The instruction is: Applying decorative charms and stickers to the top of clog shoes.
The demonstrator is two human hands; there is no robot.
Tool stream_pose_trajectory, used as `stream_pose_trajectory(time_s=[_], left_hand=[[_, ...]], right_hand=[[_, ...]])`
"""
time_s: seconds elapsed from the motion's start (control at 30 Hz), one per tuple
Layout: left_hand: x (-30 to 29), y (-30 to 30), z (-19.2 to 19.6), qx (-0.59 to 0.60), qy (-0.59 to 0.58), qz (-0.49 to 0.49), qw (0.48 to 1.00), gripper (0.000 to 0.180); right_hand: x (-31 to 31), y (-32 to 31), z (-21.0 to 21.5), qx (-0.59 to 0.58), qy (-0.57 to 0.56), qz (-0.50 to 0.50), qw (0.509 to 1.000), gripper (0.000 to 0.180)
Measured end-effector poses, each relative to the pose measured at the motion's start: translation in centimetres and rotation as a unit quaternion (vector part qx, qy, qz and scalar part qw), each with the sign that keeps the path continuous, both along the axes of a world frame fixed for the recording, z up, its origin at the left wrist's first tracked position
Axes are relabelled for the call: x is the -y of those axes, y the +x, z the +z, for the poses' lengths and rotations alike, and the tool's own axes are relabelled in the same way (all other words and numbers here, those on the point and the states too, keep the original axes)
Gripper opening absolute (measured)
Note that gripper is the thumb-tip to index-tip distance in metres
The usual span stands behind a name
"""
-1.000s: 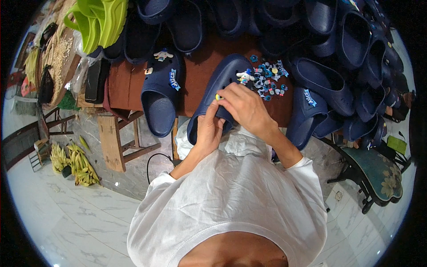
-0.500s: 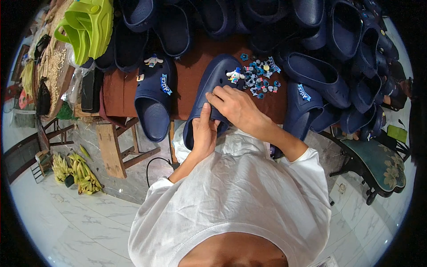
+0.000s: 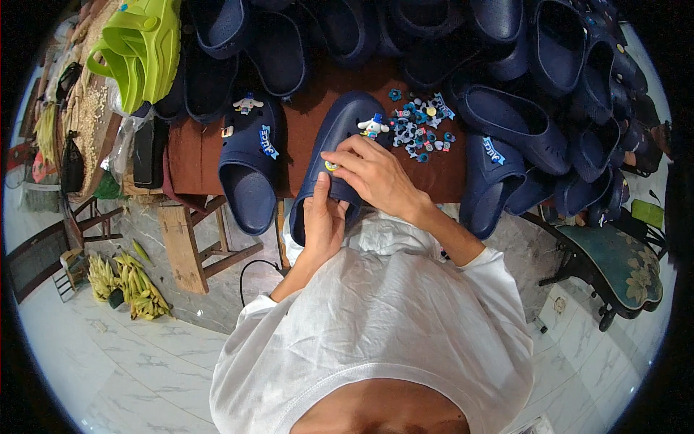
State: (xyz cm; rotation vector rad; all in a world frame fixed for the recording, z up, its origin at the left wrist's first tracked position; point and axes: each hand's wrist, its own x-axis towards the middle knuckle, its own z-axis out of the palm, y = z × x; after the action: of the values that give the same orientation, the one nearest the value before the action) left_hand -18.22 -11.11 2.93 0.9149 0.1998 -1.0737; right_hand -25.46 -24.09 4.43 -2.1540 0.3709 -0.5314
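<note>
A navy clog [image 3: 343, 119] lies toe-away before me, its heel end reaching past the near table edge. My left hand [image 3: 323, 226] grips it at the foot opening, thumb on top and fingers inside. Over the upper, my right hand [image 3: 376, 177] has its thumb and fingers closed at a small round yellowish charm [image 3: 331, 166]; whether it is fully seated cannot be told. A white character charm with blue [image 3: 372, 126] sits nearer the toe. To the left lies another navy clog [image 3: 249, 163] bearing several charms. Loose blue, white and black charms [image 3: 419, 126] are heaped to the right.
Many navy clogs crowd the far side and right of the brown-topped table [image 3: 318, 79], one with a blue lettered charm [image 3: 494, 150]. Lime-green clogs [image 3: 141, 54] stand at far left. A wooden stool [image 3: 182, 246], corn cobs [image 3: 141, 289] and a dark padded chair [image 3: 614, 267] are lower down.
My right fingers have moved slightly left and lifted a little, bringing the yellowish charm into sight. The clog in my left hand has shifted slightly left.
</note>
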Motion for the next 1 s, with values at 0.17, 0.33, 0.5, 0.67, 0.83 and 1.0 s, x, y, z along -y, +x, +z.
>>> stream_pose_trajectory(time_s=[0.17,0.33,0.5,0.67,0.83,1.0], left_hand=[[-0.2,1.6,-0.4,-0.044,-0.004,0.000,0.999,0.043],[0.3,2.6,-0.9,-0.118,0.010,0.026,0.993,0.041],[1.0,2.4,-1.1,-0.160,-0.024,0.033,0.986,0.038],[0.7,2.4,-1.6,-0.151,-0.031,0.050,0.987,0.037],[0.9,2.1,-1.8,-0.162,-0.033,0.063,0.984,0.040],[1.0,1.9,-1.6,-0.140,-0.034,0.046,0.989,0.041]], right_hand=[[2.4,-2.3,-1.6,0.004,-0.071,-0.170,0.983,0.029],[7.6,-5.9,-7.0,-0.067,-0.172,-0.273,0.944,0.042],[9.1,-6.4,-9.5,-0.147,-0.212,-0.321,0.911,0.049],[8.6,-5.7,-9.4,-0.154,-0.210,-0.301,0.918,0.042],[9.7,-4.7,-8.4,-0.122,-0.246,-0.308,0.911,0.025],[10.7,-2.7,-9.0,-0.197,-0.281,-0.328,0.880,0.023]])
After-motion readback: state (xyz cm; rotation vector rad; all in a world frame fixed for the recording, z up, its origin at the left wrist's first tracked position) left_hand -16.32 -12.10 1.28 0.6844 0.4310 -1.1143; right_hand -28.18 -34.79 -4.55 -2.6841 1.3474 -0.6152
